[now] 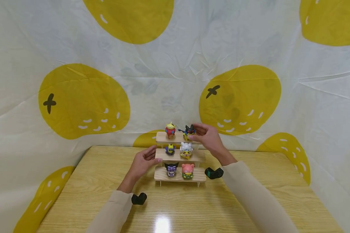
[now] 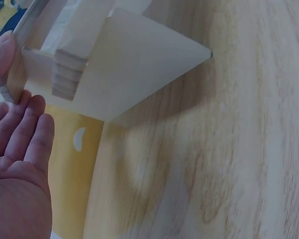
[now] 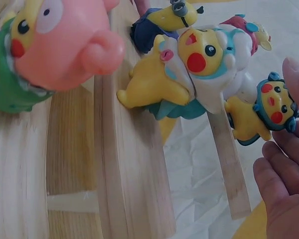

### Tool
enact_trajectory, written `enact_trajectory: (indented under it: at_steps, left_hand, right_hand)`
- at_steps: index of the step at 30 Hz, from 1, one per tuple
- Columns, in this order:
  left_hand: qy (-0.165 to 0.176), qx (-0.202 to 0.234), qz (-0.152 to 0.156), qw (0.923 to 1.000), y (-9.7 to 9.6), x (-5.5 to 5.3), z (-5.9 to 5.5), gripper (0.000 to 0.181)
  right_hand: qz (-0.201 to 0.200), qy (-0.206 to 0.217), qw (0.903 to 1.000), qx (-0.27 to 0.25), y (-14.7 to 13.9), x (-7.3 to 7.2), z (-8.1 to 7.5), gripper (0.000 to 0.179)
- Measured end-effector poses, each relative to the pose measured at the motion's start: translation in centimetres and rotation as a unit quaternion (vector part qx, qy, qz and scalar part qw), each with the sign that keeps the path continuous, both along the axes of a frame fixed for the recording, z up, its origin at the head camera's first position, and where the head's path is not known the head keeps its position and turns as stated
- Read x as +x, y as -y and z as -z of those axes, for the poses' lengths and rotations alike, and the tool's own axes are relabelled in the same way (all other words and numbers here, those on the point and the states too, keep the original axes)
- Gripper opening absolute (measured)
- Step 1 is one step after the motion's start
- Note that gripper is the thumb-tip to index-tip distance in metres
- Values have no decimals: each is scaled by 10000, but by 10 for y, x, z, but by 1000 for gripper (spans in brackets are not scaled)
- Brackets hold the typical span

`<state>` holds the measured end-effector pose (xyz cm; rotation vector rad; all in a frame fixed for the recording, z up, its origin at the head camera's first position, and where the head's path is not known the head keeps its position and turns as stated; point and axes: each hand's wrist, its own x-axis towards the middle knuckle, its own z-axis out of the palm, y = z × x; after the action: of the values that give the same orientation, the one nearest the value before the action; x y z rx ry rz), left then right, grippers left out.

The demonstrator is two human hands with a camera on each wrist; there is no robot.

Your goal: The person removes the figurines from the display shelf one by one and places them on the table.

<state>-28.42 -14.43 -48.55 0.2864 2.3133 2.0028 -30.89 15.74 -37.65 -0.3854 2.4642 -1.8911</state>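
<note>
A three-tier wooden display stand (image 1: 179,175) holds pairs of small figurines. My left hand (image 1: 142,163) is at its left side, thumb on the middle shelf's end and fingertips against it; in the left wrist view that hand (image 2: 20,164) has its fingers fairly straight. On the top shelf's right, my right hand (image 1: 209,137) pinches a yellow figurine in a dark eared hood (image 1: 189,131); its red cheeks show in the right wrist view. Left of it stands a red figurine (image 1: 170,131). Below are a white-hooded yellow figurine (image 1: 186,149) and a purple-and-yellow one (image 1: 169,149).
The bottom shelf carries a black-and-purple figurine (image 1: 171,170) and a pink-hooded one (image 1: 188,170). The stand is on a wood-grain table (image 1: 105,174) before a white cloth with yellow fruit prints (image 1: 163,90). Black wrist devices (image 1: 139,198) sit by both sleeves.
</note>
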Motion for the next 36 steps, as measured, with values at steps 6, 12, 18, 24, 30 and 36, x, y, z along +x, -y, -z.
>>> enact_trajectory:
  at_steps: [6,12,18,24,30,36]
  left_hand:
    - [2,-95,37,9999,1,3,-1,65]
    - [-41,-144,15,9999,2,1,-2,63]
    - [-56,-119,36,9999,-1,0,-2,64]
    - [-8,-110,49,9999,-2,1,-3,64]
    - [-11,-96,41,9999,-2,-1,-1,62]
    - [-11,-134,34,9999,0,-1,-1,61]
  right_hand:
    - [-7,-14,10000,-28,7,-2,0,66]
    - [236,101,9997,44,10,-3,-2,58]
    - [667,203,9973,236,12,-6,-3,50]
    - [828,188,9961,222,13,-8,-3,46]
    - [897,127,9956,245,14,-7,-7,43]
    - [895,119,9956,253,14,-6,-10,42]
